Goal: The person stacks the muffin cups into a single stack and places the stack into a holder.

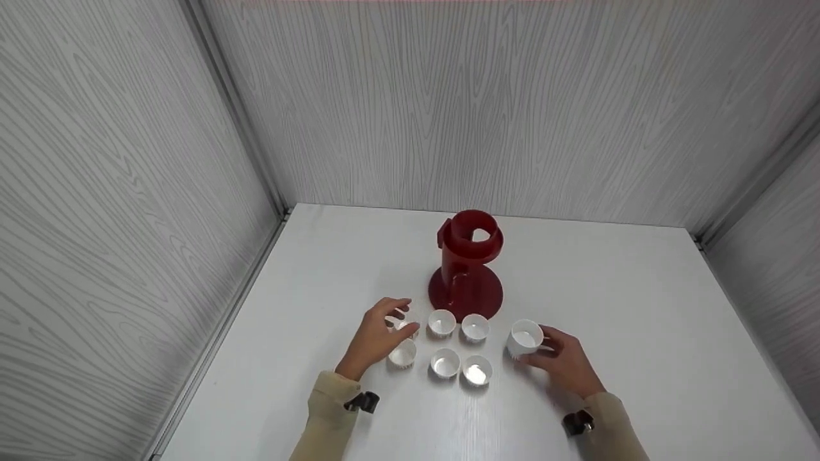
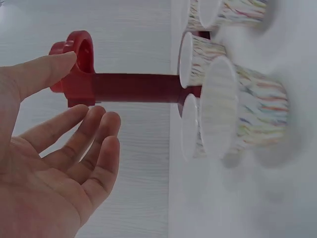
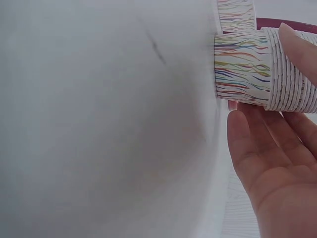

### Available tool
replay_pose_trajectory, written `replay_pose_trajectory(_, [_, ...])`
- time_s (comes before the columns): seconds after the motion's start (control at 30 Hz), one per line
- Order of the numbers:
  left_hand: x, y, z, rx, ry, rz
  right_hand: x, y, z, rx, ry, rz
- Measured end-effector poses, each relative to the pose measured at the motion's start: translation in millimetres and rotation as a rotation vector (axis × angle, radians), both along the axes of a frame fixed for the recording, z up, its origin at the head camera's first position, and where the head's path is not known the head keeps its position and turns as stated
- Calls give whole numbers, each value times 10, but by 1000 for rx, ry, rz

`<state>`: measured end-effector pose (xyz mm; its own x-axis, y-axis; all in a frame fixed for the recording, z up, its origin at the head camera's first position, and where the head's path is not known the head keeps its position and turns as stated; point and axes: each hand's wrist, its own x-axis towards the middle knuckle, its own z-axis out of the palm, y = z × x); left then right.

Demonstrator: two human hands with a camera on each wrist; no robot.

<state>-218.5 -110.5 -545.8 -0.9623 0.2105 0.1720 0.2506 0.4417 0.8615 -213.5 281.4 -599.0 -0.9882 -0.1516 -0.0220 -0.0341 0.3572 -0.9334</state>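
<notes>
My right hand [image 1: 567,363] grips a stack of nested white paper cups [image 1: 525,337] at the right of the cup group. In the right wrist view, the stack [image 3: 242,69] stands upright with colourful streaks on its side, and the thumb lies against its rims. My left hand [image 1: 375,339] hovers over the left end of the cups, fingers loosely bent and holding nothing. Single paper cups stand in two rows, among them a front cup [image 1: 445,363] and a back cup [image 1: 442,323]. The left hand partly hides the back-left cup. A streaked cup [image 2: 262,109] appears close in the left wrist view.
Behind the cups rises a red stand [image 1: 471,246] with a ring-shaped top and a round base [image 1: 480,294]. All of it is on a white table [image 1: 615,288], enclosed by grey wood-grain panels [image 1: 448,115] at the back and both sides.
</notes>
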Motion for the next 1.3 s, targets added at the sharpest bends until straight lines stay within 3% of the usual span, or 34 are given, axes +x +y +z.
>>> replay_pose_trajectory(0.27, [153, -167, -295, -75, -41, 65, 0, 15, -9, 12, 22, 1])
replay_pose_trajectory(0.47, [208, -167, -427, -139, -99, 101, -4, 27, -5, 19, 26, 0])
replay_pose_trajectory(1.0, [303, -105, -590, -139, -204, 108, -4, 25, -42, 4, 14, 9])
replay_pose_trajectory(1.3, [319, -81, -628, -146, -177, 119, -2, 16, -33, -2, 19, 16])
